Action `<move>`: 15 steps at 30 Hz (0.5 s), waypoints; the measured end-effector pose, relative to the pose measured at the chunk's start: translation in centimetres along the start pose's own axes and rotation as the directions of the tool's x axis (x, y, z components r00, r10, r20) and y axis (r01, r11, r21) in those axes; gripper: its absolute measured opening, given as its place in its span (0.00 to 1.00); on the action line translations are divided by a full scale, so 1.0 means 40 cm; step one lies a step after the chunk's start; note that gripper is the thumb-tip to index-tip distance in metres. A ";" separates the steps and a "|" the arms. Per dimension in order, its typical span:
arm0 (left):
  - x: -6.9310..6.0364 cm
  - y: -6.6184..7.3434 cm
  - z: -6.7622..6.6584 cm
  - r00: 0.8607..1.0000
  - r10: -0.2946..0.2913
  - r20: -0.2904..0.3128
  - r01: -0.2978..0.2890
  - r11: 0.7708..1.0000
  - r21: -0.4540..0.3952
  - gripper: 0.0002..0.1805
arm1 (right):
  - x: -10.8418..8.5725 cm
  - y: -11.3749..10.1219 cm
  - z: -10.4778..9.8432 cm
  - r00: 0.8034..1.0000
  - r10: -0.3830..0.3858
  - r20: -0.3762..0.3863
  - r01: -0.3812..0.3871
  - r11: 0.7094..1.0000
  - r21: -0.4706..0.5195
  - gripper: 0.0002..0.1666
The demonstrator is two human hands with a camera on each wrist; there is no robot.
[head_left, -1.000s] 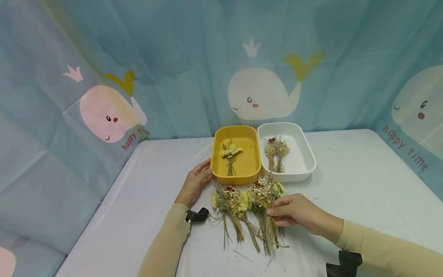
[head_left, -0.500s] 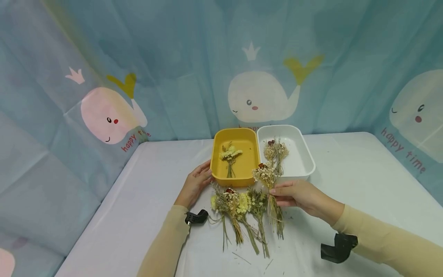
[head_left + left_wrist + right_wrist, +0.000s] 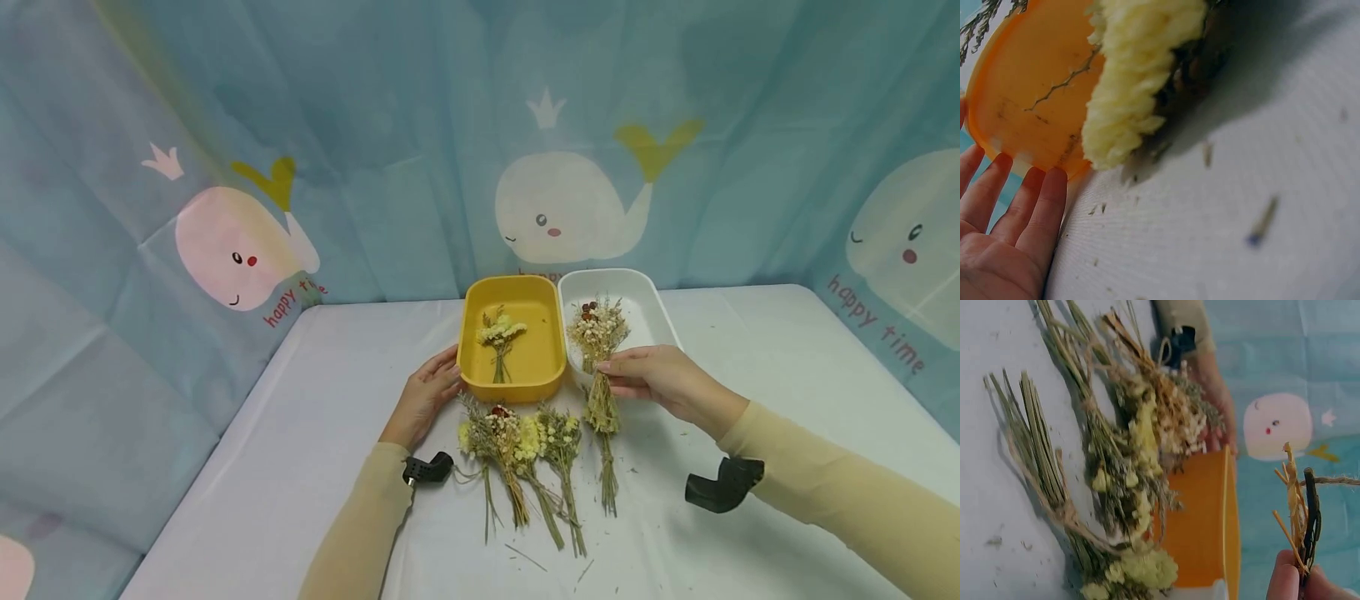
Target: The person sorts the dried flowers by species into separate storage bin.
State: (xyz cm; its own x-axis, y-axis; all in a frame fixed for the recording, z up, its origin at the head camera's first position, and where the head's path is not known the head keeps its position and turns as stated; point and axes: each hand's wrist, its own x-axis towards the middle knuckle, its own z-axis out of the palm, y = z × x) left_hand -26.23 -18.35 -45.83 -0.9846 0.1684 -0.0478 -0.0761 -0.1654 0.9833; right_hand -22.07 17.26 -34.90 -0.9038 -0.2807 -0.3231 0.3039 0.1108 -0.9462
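My right hand (image 3: 663, 379) pinches the stems of a dried flower bunch (image 3: 600, 329) with cream and dark red heads, held over the front of the white tray (image 3: 660, 312). In the right wrist view, the bunch's cut stem ends (image 3: 1311, 519) stick out beyond the thumb and finger. The flower bunches lying in the white tray are mostly hidden behind the held one. My left hand (image 3: 422, 404) rests straight fingers against the left side of the yellow tray (image 3: 513, 390). The yellow tray holds a pale yellow bunch (image 3: 501, 332). In the left wrist view, fingertips touch the tray's wall (image 3: 1029, 134).
Several dried bunches lie in front of the trays: one with cream and red heads (image 3: 506, 433), a yellow one (image 3: 529, 442), a small-flowered one (image 3: 561, 437) and another yellow one (image 3: 602, 408). Stem bits (image 3: 527, 557) litter the white tabletop. A whale-print curtain (image 3: 420, 167) encloses the table.
My right hand has lifted the cream and red bunch from the row and carried it forward over the white tray, uncovering a yellow bunch. The left hand stays against the yellow tray.
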 end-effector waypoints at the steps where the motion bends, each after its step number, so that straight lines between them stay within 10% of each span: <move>1: 0.000 0.000 0.000 1.000 0.003 0.000 -0.003 1.000 0.001 0.28 | 0.004 -0.003 -0.003 1.000 0.000 -0.008 0.000 1.000 0.003 0.03; 15: 0.001 -0.004 -0.001 1.000 0.008 -0.003 -0.008 1.000 0.006 0.28 | 0.088 -0.054 -0.048 0.999 0.008 -0.052 -0.008 1.000 -0.009 0.08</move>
State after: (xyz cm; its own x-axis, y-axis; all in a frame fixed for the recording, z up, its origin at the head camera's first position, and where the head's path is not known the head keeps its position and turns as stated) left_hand -26.26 -18.36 -45.98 -0.9856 0.1644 -0.0407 -0.0675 -0.1612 0.9846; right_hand -26.48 17.85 -33.97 -0.9158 -0.2301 -0.3292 0.3087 0.1213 -0.9434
